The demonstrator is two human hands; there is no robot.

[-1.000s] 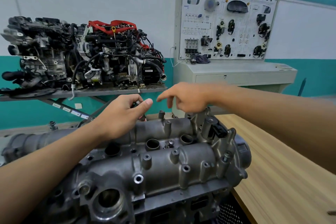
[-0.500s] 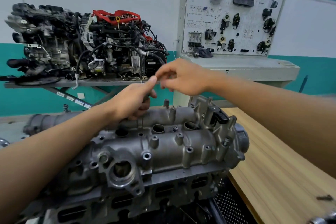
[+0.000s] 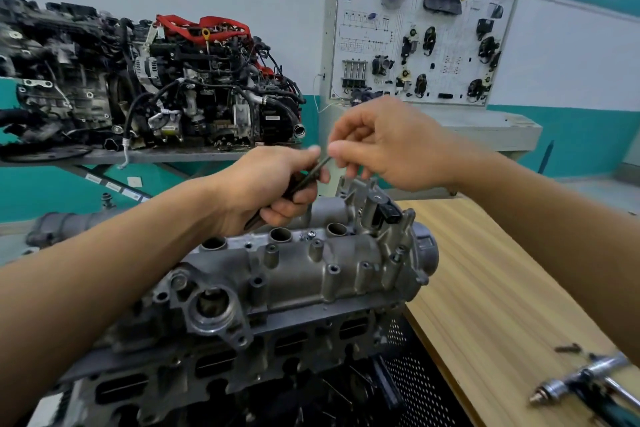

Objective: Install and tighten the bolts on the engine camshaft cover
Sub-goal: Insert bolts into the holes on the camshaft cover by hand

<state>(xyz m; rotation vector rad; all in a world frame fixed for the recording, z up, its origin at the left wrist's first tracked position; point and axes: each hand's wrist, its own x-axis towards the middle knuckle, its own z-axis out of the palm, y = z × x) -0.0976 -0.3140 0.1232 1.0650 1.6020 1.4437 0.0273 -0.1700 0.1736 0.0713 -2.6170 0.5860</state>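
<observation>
Hovering above the camshaft cover (image 3: 311, 274), the left hand (image 3: 266, 187) grips a few dark bolts (image 3: 309, 175) with curled fingers. The right hand (image 3: 391, 146) pinches the upper end of one of these bolts between thumb and forefinger, close to the left thumb.

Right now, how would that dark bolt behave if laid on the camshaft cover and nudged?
Probably stiff: the bolt runs straight between left hand and right hand. Its round shank would likely roll off the humped camshaft cover.
</observation>
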